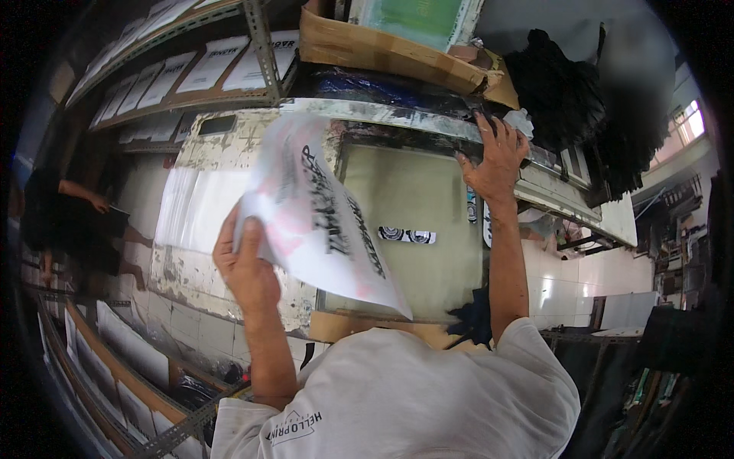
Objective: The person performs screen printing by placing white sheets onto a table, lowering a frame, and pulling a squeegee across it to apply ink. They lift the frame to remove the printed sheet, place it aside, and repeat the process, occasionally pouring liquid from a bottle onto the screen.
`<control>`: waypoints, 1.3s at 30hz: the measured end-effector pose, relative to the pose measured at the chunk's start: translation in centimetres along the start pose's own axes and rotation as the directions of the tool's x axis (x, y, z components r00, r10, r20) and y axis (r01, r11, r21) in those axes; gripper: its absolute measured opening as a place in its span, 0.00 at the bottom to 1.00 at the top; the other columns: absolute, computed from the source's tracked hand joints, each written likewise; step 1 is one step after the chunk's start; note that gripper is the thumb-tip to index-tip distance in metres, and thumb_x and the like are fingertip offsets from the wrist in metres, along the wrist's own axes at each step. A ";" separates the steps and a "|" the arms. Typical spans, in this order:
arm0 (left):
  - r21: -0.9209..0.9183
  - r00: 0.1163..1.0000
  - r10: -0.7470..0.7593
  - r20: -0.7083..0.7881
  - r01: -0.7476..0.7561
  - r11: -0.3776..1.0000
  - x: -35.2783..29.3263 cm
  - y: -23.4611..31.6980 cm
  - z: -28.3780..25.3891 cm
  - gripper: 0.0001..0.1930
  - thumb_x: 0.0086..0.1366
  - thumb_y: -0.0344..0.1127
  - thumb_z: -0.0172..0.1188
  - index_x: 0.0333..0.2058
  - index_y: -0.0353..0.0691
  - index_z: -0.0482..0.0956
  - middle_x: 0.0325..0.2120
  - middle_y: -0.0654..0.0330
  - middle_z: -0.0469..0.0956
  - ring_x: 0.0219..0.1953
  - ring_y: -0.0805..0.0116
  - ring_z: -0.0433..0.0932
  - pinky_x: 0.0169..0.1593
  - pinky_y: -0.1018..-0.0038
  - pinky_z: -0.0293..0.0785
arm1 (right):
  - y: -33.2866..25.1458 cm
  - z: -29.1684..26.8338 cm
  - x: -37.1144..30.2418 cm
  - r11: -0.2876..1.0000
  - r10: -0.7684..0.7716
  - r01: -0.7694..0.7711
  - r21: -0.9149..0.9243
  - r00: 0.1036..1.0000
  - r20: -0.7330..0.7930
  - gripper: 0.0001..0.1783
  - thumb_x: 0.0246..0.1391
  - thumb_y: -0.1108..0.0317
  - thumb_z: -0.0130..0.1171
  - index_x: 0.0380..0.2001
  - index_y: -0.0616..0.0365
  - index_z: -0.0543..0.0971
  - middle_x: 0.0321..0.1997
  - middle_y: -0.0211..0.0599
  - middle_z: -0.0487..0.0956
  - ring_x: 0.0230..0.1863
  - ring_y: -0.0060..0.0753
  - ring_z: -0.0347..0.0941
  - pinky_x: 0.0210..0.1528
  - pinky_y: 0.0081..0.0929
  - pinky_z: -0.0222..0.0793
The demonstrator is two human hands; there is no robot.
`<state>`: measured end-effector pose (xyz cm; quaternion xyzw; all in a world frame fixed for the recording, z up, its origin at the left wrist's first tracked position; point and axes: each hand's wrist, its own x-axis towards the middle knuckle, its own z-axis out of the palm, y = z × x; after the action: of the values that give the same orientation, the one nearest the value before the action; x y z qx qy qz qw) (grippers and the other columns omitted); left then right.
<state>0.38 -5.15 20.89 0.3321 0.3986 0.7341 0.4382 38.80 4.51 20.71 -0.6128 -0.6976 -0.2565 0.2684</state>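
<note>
My left hand pinches the left edge of a white sheet, thumb on top. The sheet bears black lettering and pink patches, and it curves in the air over the left part of a screen printing frame. Its outline is a little blurred. The pale greenish mesh of the screen carries a small black-and-white design near its middle. My right hand is over the far right corner of the screen, fingers spread apart near the dark far rail. Nothing shows in its grasp.
A stack of white sheets lies on the worn table left of the screen. Shelves with printed white sheets stand far left. A cardboard box sits behind, black cloth hangs far right. Another person is at the left.
</note>
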 end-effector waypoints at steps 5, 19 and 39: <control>0.082 0.968 -0.096 -0.230 0.118 0.990 1.3 -5.2 -7.8 0.20 0.68 0.25 0.58 0.57 0.25 0.72 0.50 0.49 0.78 0.50 0.64 0.79 0.55 0.73 0.76 | 0.2 0.3 0.7 1.000 0.008 -0.007 0.024 1.000 -0.024 0.47 0.33 0.56 0.77 0.62 0.46 0.73 0.58 0.42 0.73 0.64 0.46 0.63 0.68 0.55 0.45; 0.710 0.600 -0.397 0.695 -0.662 0.242 -3.9 -23.6 -8.4 0.40 0.61 0.60 0.61 0.68 0.49 0.65 0.72 0.48 0.54 0.73 0.36 0.47 0.71 0.40 0.38 | 0.3 1.0 1.8 0.997 0.000 0.006 0.079 0.997 -0.078 0.44 0.33 0.56 0.76 0.60 0.47 0.75 0.57 0.42 0.75 0.63 0.47 0.64 0.67 0.53 0.45; 0.692 0.673 -0.160 0.722 -0.701 0.174 6.7 -33.1 3.0 0.41 0.63 0.66 0.55 0.68 0.47 0.63 0.71 0.49 0.54 0.73 0.36 0.46 0.71 0.37 0.36 | 0.6 1.2 1.8 0.998 0.005 0.000 0.058 0.996 -0.087 0.44 0.33 0.54 0.76 0.59 0.46 0.76 0.55 0.43 0.75 0.61 0.45 0.65 0.67 0.55 0.45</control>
<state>12.78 11.73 -5.76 0.8314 0.4996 0.2259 0.0896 39.16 6.68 21.05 -0.5938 -0.6917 -0.2624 0.3164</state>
